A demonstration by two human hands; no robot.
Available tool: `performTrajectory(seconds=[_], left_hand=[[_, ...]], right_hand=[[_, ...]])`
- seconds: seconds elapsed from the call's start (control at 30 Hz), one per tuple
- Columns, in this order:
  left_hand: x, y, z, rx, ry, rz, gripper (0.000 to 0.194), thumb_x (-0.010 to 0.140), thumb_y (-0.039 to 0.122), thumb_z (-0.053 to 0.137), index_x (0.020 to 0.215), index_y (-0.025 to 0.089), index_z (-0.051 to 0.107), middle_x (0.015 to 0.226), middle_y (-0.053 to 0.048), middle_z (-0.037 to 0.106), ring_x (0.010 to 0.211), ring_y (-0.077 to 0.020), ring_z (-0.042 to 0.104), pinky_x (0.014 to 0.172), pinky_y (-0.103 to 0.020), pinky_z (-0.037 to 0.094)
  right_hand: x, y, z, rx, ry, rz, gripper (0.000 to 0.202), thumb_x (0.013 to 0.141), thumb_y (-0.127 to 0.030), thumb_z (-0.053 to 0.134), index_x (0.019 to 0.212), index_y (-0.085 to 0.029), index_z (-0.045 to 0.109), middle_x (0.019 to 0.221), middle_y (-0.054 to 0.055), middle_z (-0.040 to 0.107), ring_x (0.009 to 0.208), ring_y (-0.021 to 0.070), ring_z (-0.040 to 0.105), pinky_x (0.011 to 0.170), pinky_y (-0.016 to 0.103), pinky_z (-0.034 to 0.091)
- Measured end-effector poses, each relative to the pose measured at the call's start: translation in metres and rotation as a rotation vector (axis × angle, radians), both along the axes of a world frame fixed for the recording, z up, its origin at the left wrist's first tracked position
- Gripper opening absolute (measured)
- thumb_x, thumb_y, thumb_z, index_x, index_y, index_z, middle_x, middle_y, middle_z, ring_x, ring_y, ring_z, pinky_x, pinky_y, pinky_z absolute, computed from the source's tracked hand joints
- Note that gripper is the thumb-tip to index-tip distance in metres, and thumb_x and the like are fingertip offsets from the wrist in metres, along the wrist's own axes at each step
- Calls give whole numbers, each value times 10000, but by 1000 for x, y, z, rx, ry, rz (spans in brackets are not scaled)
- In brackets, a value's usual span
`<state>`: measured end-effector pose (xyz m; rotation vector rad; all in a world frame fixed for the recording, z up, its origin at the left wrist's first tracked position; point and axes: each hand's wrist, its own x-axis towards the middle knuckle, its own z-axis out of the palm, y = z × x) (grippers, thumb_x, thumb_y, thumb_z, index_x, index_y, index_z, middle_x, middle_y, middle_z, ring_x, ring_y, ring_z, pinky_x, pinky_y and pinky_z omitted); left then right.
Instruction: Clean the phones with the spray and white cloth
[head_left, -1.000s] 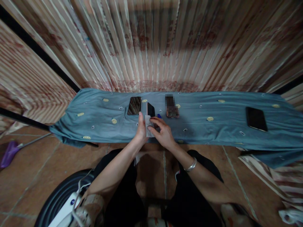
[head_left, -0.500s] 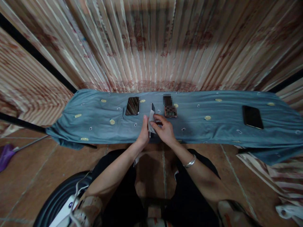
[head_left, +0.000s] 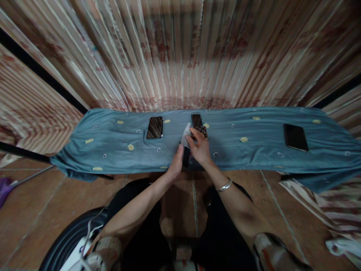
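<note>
My left hand point(head_left: 177, 162) is closed around the side of a dark smartphone point(head_left: 186, 156), held tilted over the front edge of the cloth-covered bench. In my right hand point(head_left: 201, 149), a pale, thin wipe or tissue point(head_left: 185, 133) is pinched between thumb and fingers and lies against the phone's upper part. Just beyond the right hand are dark, rectangular items point(head_left: 196, 120), partly blurred out; the nearer one has a checkered look. To the left, a phone with a glossy black face point(head_left: 155, 127) rests flat on the cloth.
Another black phone or small tablet point(head_left: 296, 137) lies far right on the blue patterned cloth point(head_left: 225, 150). Striped curtains point(head_left: 175, 56) hang behind. Lower left stands a black ribbed round object point(head_left: 60, 241) with a white device point(head_left: 73, 256) and cable. A purple object point(head_left: 3, 190) is on the floor.
Both hands have shifted slightly right with the phone. The phone has turned from nearly edge-on to show its dark face, and the wipe now reaches above its upper end.
</note>
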<state>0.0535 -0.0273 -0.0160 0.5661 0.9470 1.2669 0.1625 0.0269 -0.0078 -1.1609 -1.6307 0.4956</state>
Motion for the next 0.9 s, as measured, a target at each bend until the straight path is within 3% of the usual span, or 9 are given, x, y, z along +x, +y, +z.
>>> performTrajectory(seconds=[0.2,0.3,0.47,0.7,0.9], left_hand=[[-6,4,15,40,45,100,444,957,422,503,1314,191,630,1440,-62,590,1484,-193,341,1242,-358,229],[-12,8,25,61,38,127,442,1006,387,392,1302,160,630,1461,-73,570,1457,-153,385,1240,-303,216],[-21,12,35,11,-20,150,484,1016,450,337,1188,175,695,1304,-82,688,1404,-178,469,1207,-313,301],[-14,3,28,47,-18,121,429,970,358,476,1348,207,613,1479,-49,552,1488,-174,330,1231,-330,260],[-16,2,25,32,-29,59,460,931,402,552,1350,224,617,1471,-38,557,1502,-193,295,1237,-354,245]], right_hand=[[-13,-18,1,92,-189,96,463,991,-283,372,1413,-179,530,1472,130,543,1389,252,474,1196,508,342],[-23,-32,0,107,-236,158,484,993,-272,357,1442,-170,505,1495,125,518,1416,247,441,1206,494,345],[-33,-42,-2,128,-271,247,505,993,-255,336,1470,-172,477,1498,115,516,1425,246,427,1207,487,357],[-21,-20,1,123,-269,172,515,995,-246,333,1498,-186,432,1532,105,477,1460,233,382,1227,496,317],[-14,-5,-4,116,-247,149,522,999,-237,305,1507,-187,411,1519,100,494,1462,236,378,1229,522,304]])
